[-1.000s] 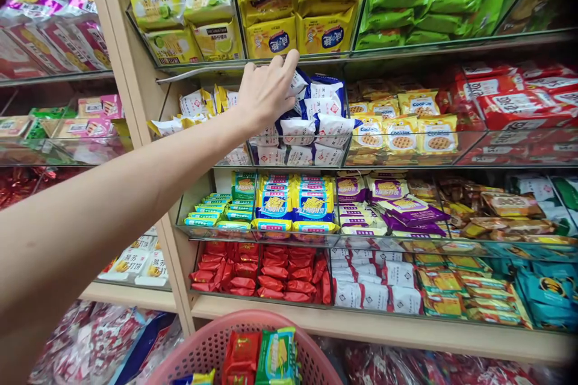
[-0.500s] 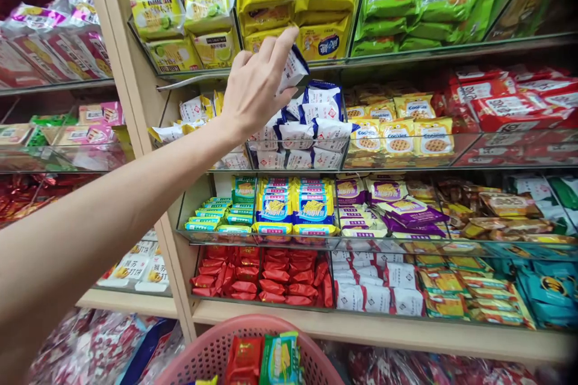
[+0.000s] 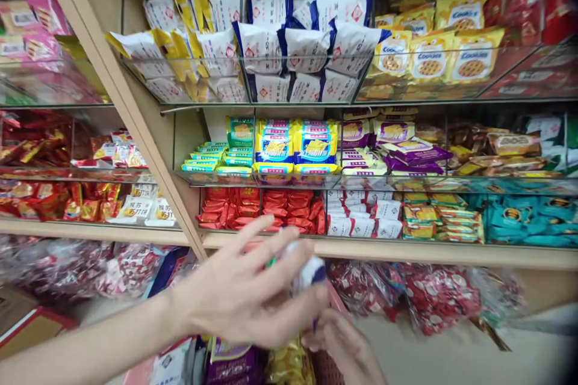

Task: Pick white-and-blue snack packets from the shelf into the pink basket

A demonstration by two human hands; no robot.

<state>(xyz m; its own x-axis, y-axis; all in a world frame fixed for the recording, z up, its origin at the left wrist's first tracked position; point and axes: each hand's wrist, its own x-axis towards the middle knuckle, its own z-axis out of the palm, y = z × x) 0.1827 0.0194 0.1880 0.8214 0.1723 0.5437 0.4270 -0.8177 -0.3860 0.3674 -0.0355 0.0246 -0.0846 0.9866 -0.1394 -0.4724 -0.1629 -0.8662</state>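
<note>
Low in the frame's centre, the left hand (image 3: 246, 295) pinched a small, glossy white-and-blue packet (image 3: 308, 272), crinkly and motion-blurred, while the right hand (image 3: 345, 349) hovered beneath, its grip unclear.

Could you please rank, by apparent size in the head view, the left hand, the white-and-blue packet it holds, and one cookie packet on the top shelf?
1. left hand, enlarged by nearness
2. cookie packet
3. white-and-blue packet, mostly hidden and blurred, so unsure

The left hand (image 3: 246, 292) came down from the upper shelf bin carrying a white-and-blue packet (image 3: 307, 271), to just above the basket (image 3: 323, 367), where the right hand (image 3: 345, 349) appeared.
</note>
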